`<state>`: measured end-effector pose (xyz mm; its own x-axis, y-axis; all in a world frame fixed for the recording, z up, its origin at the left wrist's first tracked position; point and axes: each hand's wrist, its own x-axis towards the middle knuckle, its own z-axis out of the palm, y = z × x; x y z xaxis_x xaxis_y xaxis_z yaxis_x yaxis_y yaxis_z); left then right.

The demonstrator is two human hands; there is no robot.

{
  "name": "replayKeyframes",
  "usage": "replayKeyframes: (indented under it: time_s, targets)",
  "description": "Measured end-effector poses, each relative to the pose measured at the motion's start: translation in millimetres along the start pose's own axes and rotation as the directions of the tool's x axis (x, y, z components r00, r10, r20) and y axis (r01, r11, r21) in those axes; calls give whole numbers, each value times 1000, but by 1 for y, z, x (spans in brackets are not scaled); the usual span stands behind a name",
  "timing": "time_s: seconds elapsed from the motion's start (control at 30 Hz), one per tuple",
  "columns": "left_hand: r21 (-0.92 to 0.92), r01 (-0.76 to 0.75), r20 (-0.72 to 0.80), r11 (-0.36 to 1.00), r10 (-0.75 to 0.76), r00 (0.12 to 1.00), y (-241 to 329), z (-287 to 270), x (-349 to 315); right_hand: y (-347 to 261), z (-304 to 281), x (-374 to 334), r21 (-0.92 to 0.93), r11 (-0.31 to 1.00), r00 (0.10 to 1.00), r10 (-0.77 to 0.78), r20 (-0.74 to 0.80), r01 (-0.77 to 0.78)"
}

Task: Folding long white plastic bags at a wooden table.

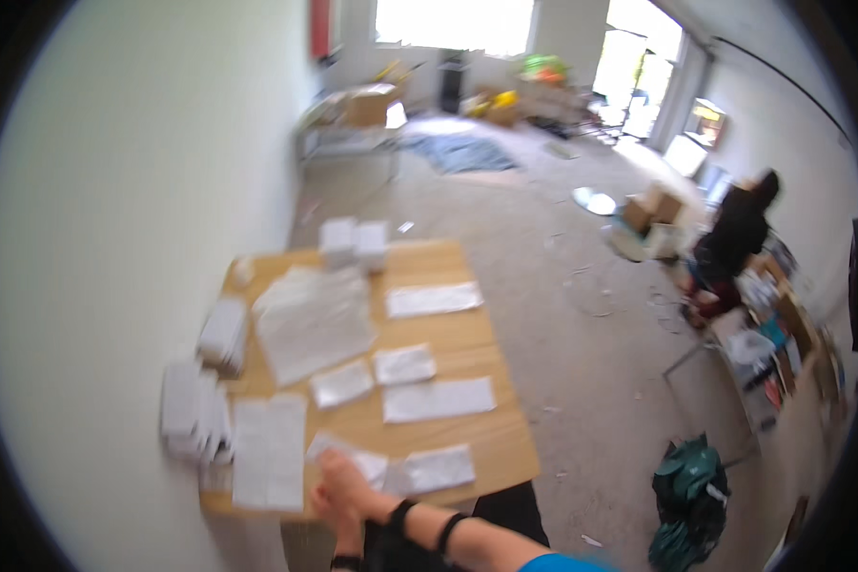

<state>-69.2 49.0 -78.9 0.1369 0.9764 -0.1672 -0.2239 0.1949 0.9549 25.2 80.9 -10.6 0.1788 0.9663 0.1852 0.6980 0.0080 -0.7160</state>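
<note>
At the near edge of the wooden table [458,357], my right hand [345,481] reaches in from the lower right. Its fingers look curled at the left end of a folded white sheet [364,465]. My left hand [324,508] sits just below and against it, its fingers blurred and mostly hidden. Left of both hands lies a larger creased white sheet [269,453]. On the right is a small folded white piece [439,468]. Beyond the hands are two small folded pieces, one a white packet [341,384], and a long white strip [439,400].
Stacks of white paper [193,405] line the table's left side by the wall. A spread pile of sheets [313,319] and white boxes [355,240] lie farther back. Another person [734,229] is by a cluttered table at right. A dark green bag [688,500] lies on the floor.
</note>
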Motion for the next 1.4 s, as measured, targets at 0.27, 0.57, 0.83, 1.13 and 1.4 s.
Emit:
replayKeyframes:
  time_s: [0.27,0.57,0.83,1.13,1.4]
  targets:
    - [482,-213,35,850,224,974,17,27,45,0,27,48,-117,939,946,323,-30,-324]
    - [385,-48,89,921,14,996,32,-4,15,53,14,49,295,955,978,31,-207,32]
    - [200,75,120,977,-100,988,61,-6,3,44,-173,-64,779,472,691,720,-71,-412]
    - [622,-570,495,537,295,818,94,54,-44,58,-230,-134,785,543,753,639,-157,-297]
    - [640,-748,745,176,93,660,73,75,-41,87,-262,-164,769,560,746,644,-171,-308]
